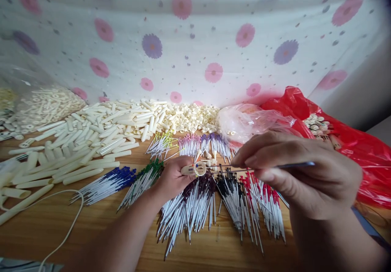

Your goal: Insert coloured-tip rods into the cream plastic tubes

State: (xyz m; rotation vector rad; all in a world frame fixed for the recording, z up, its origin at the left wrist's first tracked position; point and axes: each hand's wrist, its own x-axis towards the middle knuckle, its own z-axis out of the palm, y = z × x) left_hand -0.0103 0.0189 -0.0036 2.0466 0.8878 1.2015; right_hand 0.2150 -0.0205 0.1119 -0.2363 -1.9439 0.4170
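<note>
My left hand (172, 178) is closed around a cream plastic pen part (187, 170). Its round open end faces right, and small blue and red bits show in its slots. My right hand (308, 162), raised to the right, pinches a thin rod (295, 165) with a blue-grey end. The rod points left towards the pen part's opening; I cannot tell whether it touches. Below and between the hands lie fanned pen refills with dark purple tops (189, 207), black-topped refills (230, 196) and red-topped refills (269, 207).
Blue-topped refills (106, 184) and green-topped refills (145, 178) lie left. Cream pen barrels (119, 117) are heaped behind, beside small cream parts (191, 117). A clear bag (244, 119) and a red plastic bag (360, 158) stand right. A white cord (71, 231) loops at the front left.
</note>
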